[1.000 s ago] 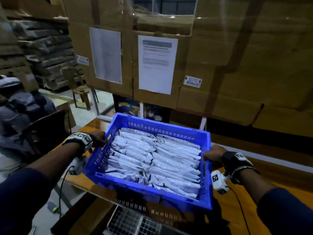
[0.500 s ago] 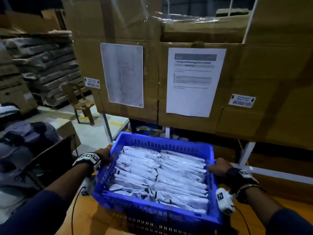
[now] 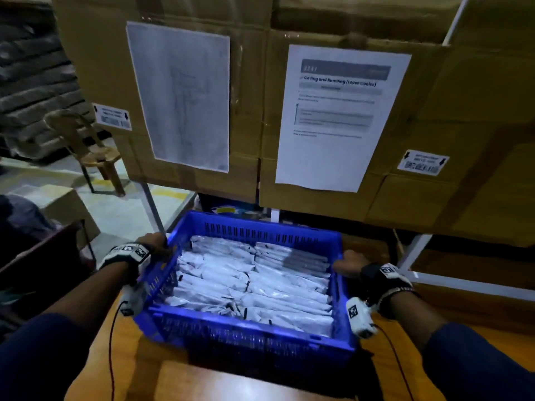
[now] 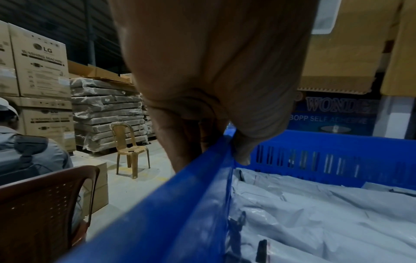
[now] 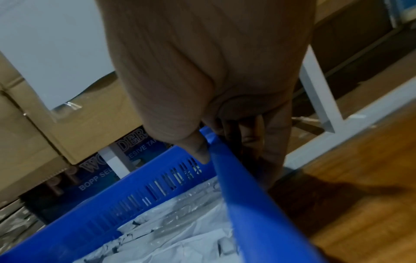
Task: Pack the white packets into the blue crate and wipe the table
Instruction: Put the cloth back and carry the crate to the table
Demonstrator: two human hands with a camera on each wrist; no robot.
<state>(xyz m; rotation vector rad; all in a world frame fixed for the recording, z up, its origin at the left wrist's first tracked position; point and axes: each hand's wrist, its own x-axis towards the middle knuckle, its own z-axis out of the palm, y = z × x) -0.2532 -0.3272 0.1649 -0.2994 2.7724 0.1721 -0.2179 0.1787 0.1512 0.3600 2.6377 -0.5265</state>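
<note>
The blue crate [image 3: 249,340] is held above the wooden table [image 3: 220,383], full of several white packets [image 3: 254,282] laid in rows. My left hand [image 3: 155,241] grips the crate's left rim [image 4: 202,170], thumb inside and fingers outside. My right hand [image 3: 346,263] grips the right rim [image 5: 238,192] the same way, thumb hooked over the inner edge. The packets [image 4: 315,213] fill the crate up to about the slotted wall. The crate's underside is hidden, so I cannot tell whether it touches the table.
Stacked cardboard boxes [image 3: 318,111] with taped paper sheets [image 3: 338,117] rise close behind the crate on a white frame [image 3: 417,253]. A brown chair [image 4: 45,204] and a seated person [image 4: 29,154] are at the left. A tan plastic chair [image 3: 86,149] stands further off.
The crate has moved forward, away from the table's near left corner toward the boxes, and the head view has tilted up. Both hands keep their grip on the rims.
</note>
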